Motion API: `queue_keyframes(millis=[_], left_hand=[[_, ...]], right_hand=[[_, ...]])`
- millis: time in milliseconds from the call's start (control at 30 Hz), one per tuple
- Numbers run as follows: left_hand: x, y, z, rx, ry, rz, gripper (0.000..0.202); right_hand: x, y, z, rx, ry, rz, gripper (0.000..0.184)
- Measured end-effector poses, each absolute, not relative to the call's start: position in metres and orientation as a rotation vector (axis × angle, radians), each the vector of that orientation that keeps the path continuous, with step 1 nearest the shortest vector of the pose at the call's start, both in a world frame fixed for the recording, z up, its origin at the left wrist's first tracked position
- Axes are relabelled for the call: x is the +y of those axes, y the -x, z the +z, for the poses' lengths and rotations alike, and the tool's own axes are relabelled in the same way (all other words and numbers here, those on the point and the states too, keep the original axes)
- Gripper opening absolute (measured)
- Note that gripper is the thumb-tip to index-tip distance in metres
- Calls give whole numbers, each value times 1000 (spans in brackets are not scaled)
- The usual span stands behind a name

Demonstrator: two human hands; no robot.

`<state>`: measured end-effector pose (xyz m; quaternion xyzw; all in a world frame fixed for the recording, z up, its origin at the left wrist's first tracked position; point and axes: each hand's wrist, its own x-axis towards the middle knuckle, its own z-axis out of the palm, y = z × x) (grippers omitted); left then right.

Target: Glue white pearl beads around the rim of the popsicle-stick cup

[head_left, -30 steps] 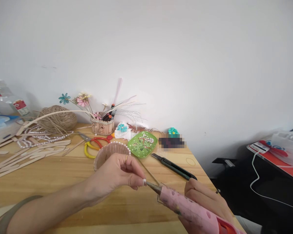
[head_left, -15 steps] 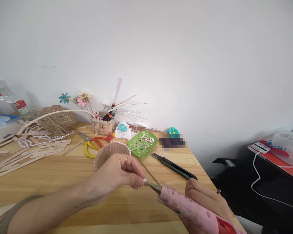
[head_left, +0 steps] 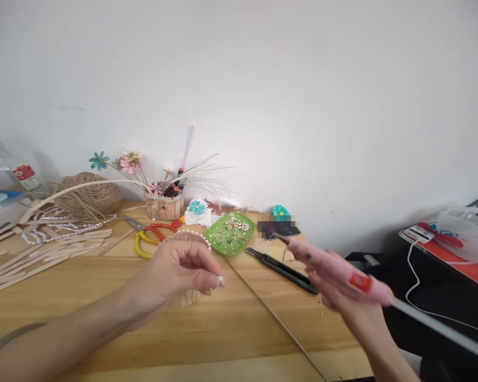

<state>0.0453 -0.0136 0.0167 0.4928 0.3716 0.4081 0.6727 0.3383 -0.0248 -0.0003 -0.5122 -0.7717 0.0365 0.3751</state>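
Between thumb and finger, my left hand [head_left: 187,268] pinches a small white bead [head_left: 220,280]. Behind that hand, partly hidden, stands a wooden stick cup [head_left: 188,297] with white beads [head_left: 191,233] around its rim. My right hand [head_left: 338,297] is wrapped round a pink hot glue gun [head_left: 334,265], its nozzle raised and pointing to the upper left. A clear glue stick [head_left: 442,329] sticks out of the gun's back end. Beyond the cup, a green dish [head_left: 219,244] holds small white beads.
A black utility knife [head_left: 287,272] and a thin rod [head_left: 271,313] lie on the table. Scissors [head_left: 153,236], wooden sticks [head_left: 51,257], a bead string [head_left: 75,225], twine [head_left: 90,195] and a flower-filled pot [head_left: 164,205] are at the left and back. A phone [head_left: 281,229] lies behind the knife.
The glue gun has swung up and right, away from the bead in my left hand, its nozzle now apart from it. My left hand has shifted slightly left and up, still holding the bead.
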Motion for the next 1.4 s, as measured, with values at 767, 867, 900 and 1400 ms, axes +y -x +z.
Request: queue_keyframes(millis=[767,867,900,1400], left_hand=[[17,-3,16,1329,-1543,929,21],[14,-4,19,1372,-1589,889,21],[13,-4,20,1377,-1604,877,20],[8,-26,10,1441,-1742,761,17]], right_hand=[[52,-414,-53,-1778,1778,613,46],[43,-428,-51,-1740,1840,567,47],[38,-433,-50,-1696,1926,479,49],[26,-249,-21,-2295,1069,245,42]])
